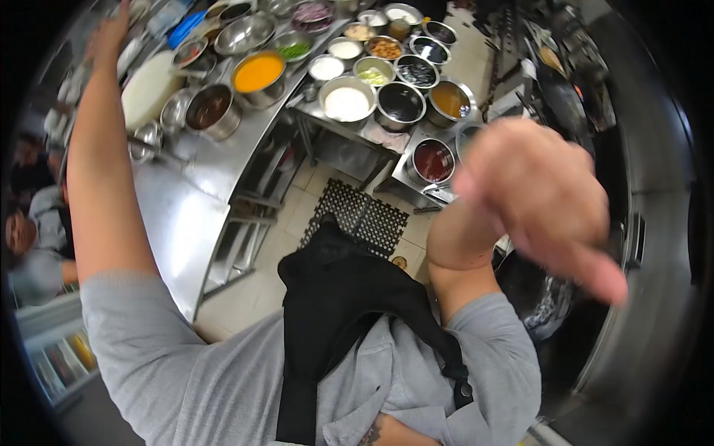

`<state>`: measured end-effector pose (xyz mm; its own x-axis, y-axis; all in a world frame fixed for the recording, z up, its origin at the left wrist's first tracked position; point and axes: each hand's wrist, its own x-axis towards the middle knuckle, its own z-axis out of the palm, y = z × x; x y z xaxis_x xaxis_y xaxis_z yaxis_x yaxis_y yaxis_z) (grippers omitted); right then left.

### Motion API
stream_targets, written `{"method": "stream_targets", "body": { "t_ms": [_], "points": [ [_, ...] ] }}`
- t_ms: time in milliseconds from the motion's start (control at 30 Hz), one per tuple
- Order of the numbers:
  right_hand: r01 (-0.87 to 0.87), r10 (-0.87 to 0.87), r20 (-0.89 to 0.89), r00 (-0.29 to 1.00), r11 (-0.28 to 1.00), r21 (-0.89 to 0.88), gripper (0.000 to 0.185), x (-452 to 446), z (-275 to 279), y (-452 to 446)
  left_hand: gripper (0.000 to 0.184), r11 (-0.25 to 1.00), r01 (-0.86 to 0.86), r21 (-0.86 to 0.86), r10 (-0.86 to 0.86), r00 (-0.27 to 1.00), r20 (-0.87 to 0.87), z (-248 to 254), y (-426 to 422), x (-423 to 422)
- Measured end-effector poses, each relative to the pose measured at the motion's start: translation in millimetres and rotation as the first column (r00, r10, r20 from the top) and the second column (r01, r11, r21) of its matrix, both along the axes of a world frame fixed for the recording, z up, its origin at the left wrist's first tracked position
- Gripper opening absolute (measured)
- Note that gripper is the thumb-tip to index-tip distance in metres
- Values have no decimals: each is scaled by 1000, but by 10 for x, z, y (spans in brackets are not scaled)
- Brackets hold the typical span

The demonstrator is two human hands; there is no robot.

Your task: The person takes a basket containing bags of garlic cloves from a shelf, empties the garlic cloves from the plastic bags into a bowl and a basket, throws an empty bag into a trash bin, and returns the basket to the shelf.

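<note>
My left arm reaches far to the upper left. My left hand [108, 36] is small and partly lost at the dark edge of the view, beside clutter on the steel counter [182, 208], so its grip cannot be made out. Close to the camera, my right hand [539, 189] is raised and blurred. One digit stretches out to the lower right, the others look bent, and nothing shows in it. Behind it, partly covered, are a pot of dark red sauce [433, 160] and a wok [532, 301].
A pot of orange liquid [259, 73], a pot of brown sauce [211, 111] and a pale round board [151, 89] stand on the left counter. Several filled bowls surround a white-filled bowl [347, 99]. A black mat [353, 215] lies on the floor. Another person [44, 238] is at far left.
</note>
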<state>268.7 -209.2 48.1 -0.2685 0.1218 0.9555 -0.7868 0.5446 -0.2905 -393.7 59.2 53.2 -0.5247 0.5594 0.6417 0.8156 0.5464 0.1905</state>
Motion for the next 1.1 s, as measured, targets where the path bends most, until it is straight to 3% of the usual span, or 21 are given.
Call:
{"method": "stream_targets", "body": {
  "t_ms": [33,67,100,133,167,200,233,300,333,367,400,433,467,633,700,767,833,867,1033,1100],
  "points": [
    [117,-109,142,984,992,-50,62,61,-258,190,69,992,113,51,-96,962,-256,73,-351,520],
    [241,-197,292,936,963,-120,75,102,-549,365,34,977,198,77,-131,847,-516,169,-744,1114],
    [403,-237,410,881,831,-384,62,103,-1001,481,47,973,230,9,-210,902,-377,286,-980,1339],
    [613,-174,672,720,614,-497,47,160,-1348,624,63,965,258,-46,-261,939,-224,403,-1213,1564],
    [770,-85,849,522,476,-425,34,240,-1860,867,97,922,367,-119,-359,929,89,458,-1301,1632],
    [892,-171,964,203,439,-110,33,266,-2231,918,97,924,362,-120,-352,931,97,449,-1304,1616],
    [900,-242,960,-138,375,224,35,298,-2578,941,97,924,374,-80,-365,925,109,432,-1289,1596],
    [870,-336,911,-238,344,354,36,461,-3419,997,96,923,383,-39,-377,918,121,330,-1144,1456],
    [840,-479,850,-218,352,414,37,521,-3718,1010,68,967,248,-52,-253,954,-162,224,-949,1268],
    [837,-502,840,-204,356,416,38,538,-3928,1038,42,993,113,-25,-113,894,-433,167,-821,1175],
    [850,-483,848,-219,332,409,38,546,-4135,1031,42,992,121,-21,-118,891,-438,254,-938,1346],
    [865,-466,855,-228,306,398,38,515,-4253,1031,68,969,230,-84,-242,954,-176,420,-1222,1657],
    [858,-497,837,-229,303,415,36,458,-4268,1009,96,931,345,-118,-335,937,100,537,-1386,1817],
    [863,-588,760,-276,197,466,34,276,-4401,1099,95,950,297,-98,-306,947,-96,447,-1322,1777],
    [872,-514,812,-277,220,436,31,269,-4494,1151,91,902,431,33,-426,899,-104,381,-1175,1509],
    [828,-482,813,-326,269,492,26,333,-4517,1187,87,924,382,-6,-381,918,-112,389,-1197,1547],
    [912,-309,897,-317,160,378,20,346,-4494,1172,86,929,357,101,-337,925,-174,341,-1153,1502],
    [904,-259,903,-344,168,392,19,336,-4440,1195,88,955,294,-30,-295,946,-135,437,-1266,1637],
    [874,-219,884,-413,176,452,23,354,-4516,1314,62,995,-64,81,77,982,-174,31,-375,623],
    [872,-205,884,-420,177,456,25,341,-4492,1314,62,997,-54,-52,28,909,-415,-73,-342,446]
  ]
}}
